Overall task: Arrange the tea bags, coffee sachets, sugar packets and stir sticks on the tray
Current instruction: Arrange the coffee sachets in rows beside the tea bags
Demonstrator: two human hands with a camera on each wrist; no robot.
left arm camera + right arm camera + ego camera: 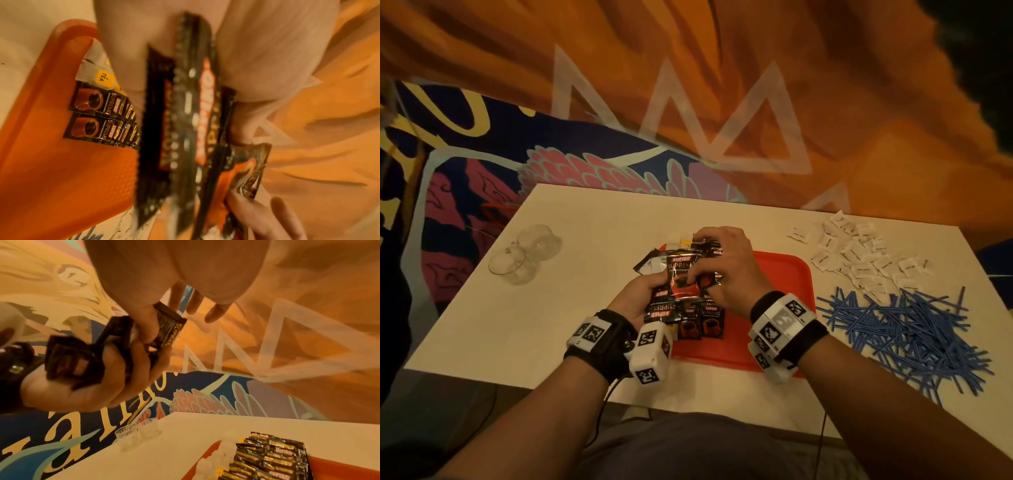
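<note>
Gripping a fanned bundle of coffee sachets in the left hand, above the left part of the red tray; long axes running near to far. Pinching one sachet off the bundle with the right hand, directly right of it. Lying below: a laid sachet row at the near-left. Open room lying rightward on the tray; sugar packets and stir sticks waiting on the worktop to the right.

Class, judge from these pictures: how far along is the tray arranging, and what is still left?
Done: tea bags and a row of coffee sachets lie on the red tray. In hand: left hand grips a sachet bundle; right hand pinches one. Left: sugar packets and stir sticks still on the table.
</note>
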